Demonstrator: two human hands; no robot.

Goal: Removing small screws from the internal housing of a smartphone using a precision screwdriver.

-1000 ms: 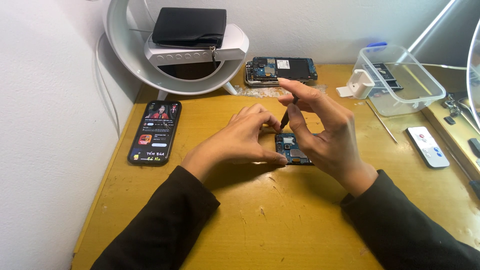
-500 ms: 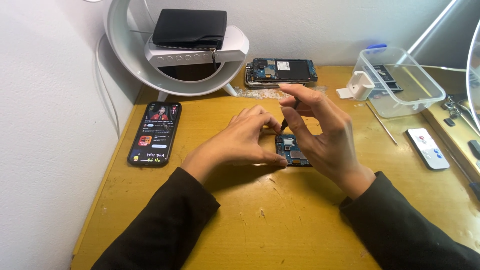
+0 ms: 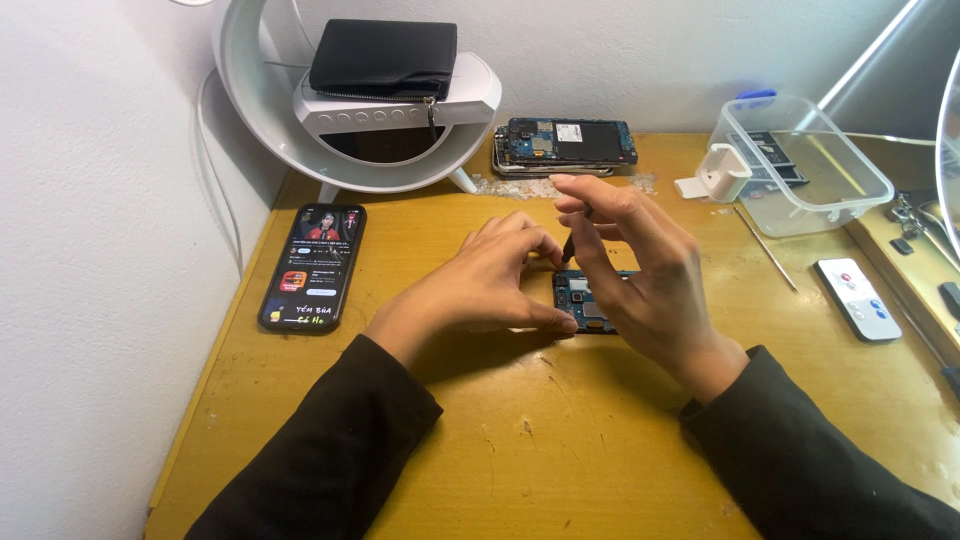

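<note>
We've got the opened phone flat on the bench, left hand pinning its edge with fingers pressed together, right hand pinching a thin dark tool. One slip and we'd likely gouge the exposed board.

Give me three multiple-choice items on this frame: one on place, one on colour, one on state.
1. Where does the lit phone lie?
A. Left of the hands, near the wall
B. Inside the clear plastic box
C. On the white stand

2. What colour is the wallet on the white stand?
A. Red
B. Black
C. Yellow

3. In what state is the phone under the hands?
A. Boxed
B. Closed, screen up
C. Opened, circuit board showing

Answers: 1 A, it lies flat on the desk by the wall. 2 B, dark zipped leather. 3 C, blue board shows between left hand and right hand.
</note>
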